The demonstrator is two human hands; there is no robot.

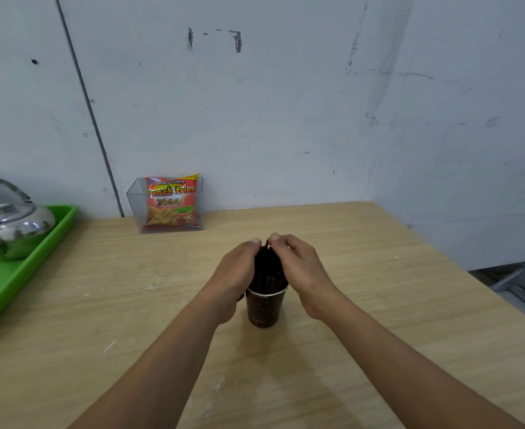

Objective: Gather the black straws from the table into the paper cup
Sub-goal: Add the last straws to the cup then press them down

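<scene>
Over the wooden surface (363, 305), the left hand (236, 267) and right hand (298, 261) are being curled in from either side above the paper cup (264, 308), which is being left upright. The black straws (265, 267) are being gripped standing inside it, probably to be kept bunched.

straws (266, 267): lower ends sunk out of sight in the paper cup (264, 308) | bundle's flanks covered by left hand (236, 270) and right hand (298, 264) | cup lettering too small to read | kettle (10, 218) and green tray (13, 274) sliced off by the left edge
</scene>
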